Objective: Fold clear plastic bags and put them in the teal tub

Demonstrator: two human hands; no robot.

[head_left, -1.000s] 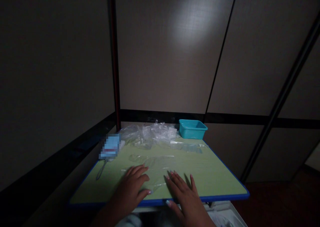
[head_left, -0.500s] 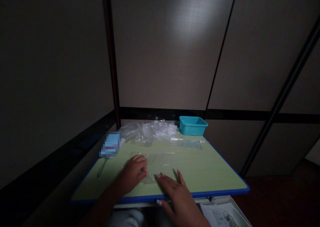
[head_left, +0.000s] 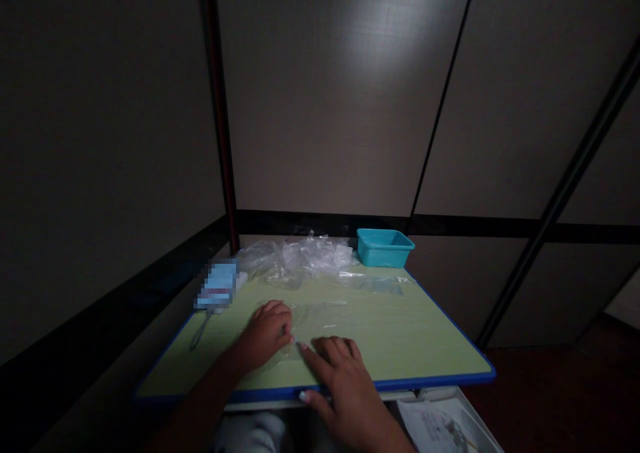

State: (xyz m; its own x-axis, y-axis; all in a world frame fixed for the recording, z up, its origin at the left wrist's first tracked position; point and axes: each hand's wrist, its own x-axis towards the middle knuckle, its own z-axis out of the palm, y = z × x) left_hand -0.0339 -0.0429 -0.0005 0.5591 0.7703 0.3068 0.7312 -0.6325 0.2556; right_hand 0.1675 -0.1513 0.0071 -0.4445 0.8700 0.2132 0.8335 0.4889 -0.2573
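Note:
A clear plastic bag (head_left: 320,315) lies flat on the pale green table (head_left: 420,333), partly hidden by both hands. At its left side my left hand (head_left: 267,333) is closed, thumb and forefinger pinched together on the thin film. My right hand (head_left: 343,380) is open, with fingers spread over the near part of the bag and the forefinger tip close to the left thumb. Its thumb reaches out at the table's blue front edge.
A heap of crumpled clear plastic bags (head_left: 305,258) lies at the back, with a flat clear bag (head_left: 375,284) in front. A turquoise bin (head_left: 384,250) stands back right. At left is a blurred phone-like object (head_left: 217,285) with a strap. Below the table sits an open drawer (head_left: 465,406) holding papers.
My right hand has slid slightly left, its forefinger tip now nearer the left thumb. My left hand stays closed at almost the same spot. The view has shifted a little.

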